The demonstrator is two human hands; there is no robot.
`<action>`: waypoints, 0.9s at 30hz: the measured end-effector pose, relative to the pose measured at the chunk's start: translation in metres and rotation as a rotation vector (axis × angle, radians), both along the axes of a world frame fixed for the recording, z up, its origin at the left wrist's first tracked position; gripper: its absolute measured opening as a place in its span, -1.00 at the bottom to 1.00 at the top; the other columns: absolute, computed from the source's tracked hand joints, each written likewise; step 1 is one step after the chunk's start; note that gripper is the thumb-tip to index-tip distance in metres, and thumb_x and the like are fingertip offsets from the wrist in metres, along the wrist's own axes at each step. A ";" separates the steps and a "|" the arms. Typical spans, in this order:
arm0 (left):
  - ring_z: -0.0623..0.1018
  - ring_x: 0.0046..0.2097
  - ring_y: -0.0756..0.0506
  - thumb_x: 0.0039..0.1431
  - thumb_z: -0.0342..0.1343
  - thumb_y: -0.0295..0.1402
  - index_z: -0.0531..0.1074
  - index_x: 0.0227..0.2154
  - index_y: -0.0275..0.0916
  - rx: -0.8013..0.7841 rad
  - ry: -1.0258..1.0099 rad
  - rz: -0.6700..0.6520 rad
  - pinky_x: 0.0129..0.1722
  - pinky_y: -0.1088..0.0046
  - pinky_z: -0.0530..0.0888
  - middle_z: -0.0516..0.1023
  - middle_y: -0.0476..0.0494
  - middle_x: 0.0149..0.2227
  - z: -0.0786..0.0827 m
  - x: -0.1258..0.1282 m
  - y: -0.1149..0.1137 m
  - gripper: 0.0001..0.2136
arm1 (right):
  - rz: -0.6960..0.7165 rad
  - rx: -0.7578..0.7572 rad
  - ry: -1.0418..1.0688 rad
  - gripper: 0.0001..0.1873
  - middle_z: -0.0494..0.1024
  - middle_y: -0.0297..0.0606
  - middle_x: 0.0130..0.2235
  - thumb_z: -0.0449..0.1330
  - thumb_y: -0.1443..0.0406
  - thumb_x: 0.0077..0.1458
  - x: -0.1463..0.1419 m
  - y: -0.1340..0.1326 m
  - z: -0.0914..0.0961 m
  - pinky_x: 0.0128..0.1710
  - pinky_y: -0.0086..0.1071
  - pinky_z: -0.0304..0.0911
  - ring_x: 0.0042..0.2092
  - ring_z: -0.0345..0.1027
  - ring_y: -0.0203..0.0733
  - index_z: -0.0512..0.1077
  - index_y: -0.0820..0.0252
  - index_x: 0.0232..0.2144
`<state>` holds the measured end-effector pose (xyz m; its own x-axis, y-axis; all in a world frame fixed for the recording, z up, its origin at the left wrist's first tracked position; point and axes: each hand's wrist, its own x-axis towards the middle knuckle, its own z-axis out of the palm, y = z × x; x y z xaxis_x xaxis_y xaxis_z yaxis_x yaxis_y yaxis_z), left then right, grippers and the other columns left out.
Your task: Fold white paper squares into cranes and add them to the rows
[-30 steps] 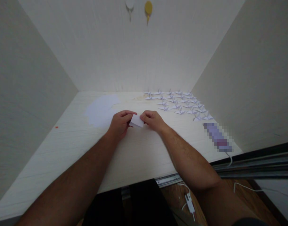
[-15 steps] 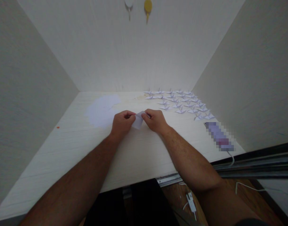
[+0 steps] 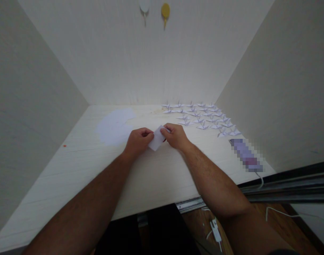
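Note:
A small folded piece of white paper (image 3: 156, 140) is held up between both hands over the middle of the table. My left hand (image 3: 139, 141) pinches its left edge between thumb and fingers. On the opposite side, my right hand (image 3: 175, 135) grips the upper right part, thumb on top. Fingers partly cover the paper's edges. Beyond my left hand lies a spread of white paper sheets (image 3: 113, 127). Several folded white paper cranes (image 3: 202, 126) stand in rows at the back right, past my right hand.
A phone-like device (image 3: 245, 154), blurred out, lies at the right edge with a white cable (image 3: 261, 181). An orange speck (image 3: 64, 146) is on the left of the white table (image 3: 156, 187). Walls enclose three sides. A white power strip (image 3: 215, 230) rests on the floor.
The paper has turned slightly in my hands and more of its face shows. My left hand has shifted a little right and down. The view has tilted slightly up.

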<state>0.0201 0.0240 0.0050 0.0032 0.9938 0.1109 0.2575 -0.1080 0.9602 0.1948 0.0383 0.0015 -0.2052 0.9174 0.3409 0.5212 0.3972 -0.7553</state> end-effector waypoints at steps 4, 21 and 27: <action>0.37 -0.55 0.00 -0.12 0.19 -0.37 0.47 -0.61 -0.26 -0.020 0.023 0.009 -0.55 0.52 0.24 0.45 -0.01 -0.62 0.000 -0.001 0.001 -0.92 | 0.138 -0.121 0.104 -0.83 0.50 -0.37 -0.53 0.13 0.29 0.11 0.001 -0.002 0.002 -0.53 -0.52 0.17 -0.52 0.33 -0.39 0.49 0.23 -0.41; 0.32 -0.63 0.03 -0.27 0.19 -0.41 0.35 -0.68 -0.27 -0.279 -0.405 0.006 -0.63 0.52 0.18 0.33 0.02 -0.69 -0.004 0.001 0.005 -0.89 | 0.237 -0.197 0.383 -0.77 0.55 -0.35 -0.52 0.16 0.42 -0.11 -0.003 -0.002 -0.007 -0.44 -0.46 0.35 -0.48 0.39 -0.37 0.60 0.20 -0.39; 0.31 -0.63 0.03 -0.27 0.18 -0.41 0.35 -0.68 -0.26 -0.301 -0.426 -0.017 -0.64 0.51 0.17 0.33 0.03 -0.69 -0.005 0.001 0.005 -0.89 | 0.231 -0.198 0.357 -0.81 0.54 -0.34 -0.54 0.16 0.40 -0.12 -0.002 -0.002 -0.004 -0.45 -0.47 0.33 -0.49 0.39 -0.36 0.58 0.22 -0.44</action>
